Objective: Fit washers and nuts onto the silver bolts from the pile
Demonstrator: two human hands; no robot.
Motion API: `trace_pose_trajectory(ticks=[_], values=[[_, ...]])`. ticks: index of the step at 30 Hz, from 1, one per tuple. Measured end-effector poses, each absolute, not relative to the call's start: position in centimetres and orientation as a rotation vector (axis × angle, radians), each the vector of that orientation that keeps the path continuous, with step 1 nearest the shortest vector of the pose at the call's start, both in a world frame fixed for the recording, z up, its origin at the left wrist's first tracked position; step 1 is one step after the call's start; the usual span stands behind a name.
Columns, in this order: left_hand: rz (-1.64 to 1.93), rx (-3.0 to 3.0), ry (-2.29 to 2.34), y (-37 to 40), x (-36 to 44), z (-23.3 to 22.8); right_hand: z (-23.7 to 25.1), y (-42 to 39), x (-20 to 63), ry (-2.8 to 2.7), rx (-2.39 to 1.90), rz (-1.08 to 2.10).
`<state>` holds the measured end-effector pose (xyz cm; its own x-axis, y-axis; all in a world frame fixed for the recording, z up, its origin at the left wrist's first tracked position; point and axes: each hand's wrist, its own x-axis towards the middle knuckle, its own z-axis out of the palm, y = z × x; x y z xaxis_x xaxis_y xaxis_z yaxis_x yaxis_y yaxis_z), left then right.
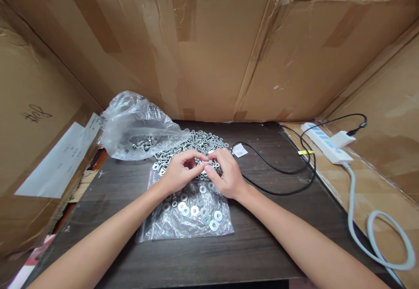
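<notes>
My left hand point(183, 170) and my right hand point(226, 174) meet over a pile of metal hardware. Pinched between the fingertips of both is a small silver bolt point(210, 163), with what looks like a nut or washer on it; the fingers partly cover it. Behind and under the hands lies a heap of loose bolts and nuts point(176, 153). Closer to me, a flat clear plastic bag point(157, 228) lies with several flat washers point(194, 211) on it or in it; I cannot tell which.
A larger crumpled clear bag point(131, 118) holding more bolts stands at the back left. On the right are a black cable point(278, 172), a white tag point(240, 150) and a white power strip point(325, 142). Cardboard walls point(209, 62) enclose the dark tabletop point(262, 236).
</notes>
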<state>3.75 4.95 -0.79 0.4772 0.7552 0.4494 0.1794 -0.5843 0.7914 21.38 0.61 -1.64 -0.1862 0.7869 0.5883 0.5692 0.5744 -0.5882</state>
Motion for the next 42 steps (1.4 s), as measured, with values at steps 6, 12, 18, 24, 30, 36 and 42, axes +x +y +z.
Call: trace_pose_trajectory(ticks=[6,12,18,24,30,36,42], values=[[1.21,2.431,0.612,5.0,3.5,-1.3,-2.3,0.8,21.0,-1.77,-1.134,0.525],[1.314,2.933,0.361,5.7,2.5,-1.1,-2.9,0.9,20.5,-1.652,-1.245,0.742],[1.314,2.971,0.347,6.0,2.2,-1.1,-2.8,1.0,20.3,-1.648,-1.328,0.713],[1.305,3.03,0.316,5.9,2.2,-1.0,-2.7,1.0,20.2,-1.645,-1.347,0.761],[1.129,2.579,0.613,5.4,3.1,-0.5,-2.3,0.8,20.8,-1.732,-1.346,0.578],[0.793,1.691,0.785,5.1,3.6,0.4,-1.6,0.6,21.5,-1.901,-1.1,0.229],[0.738,1.645,0.74,4.8,3.8,-0.3,-1.8,0.7,21.5,-1.926,-1.053,0.108]])
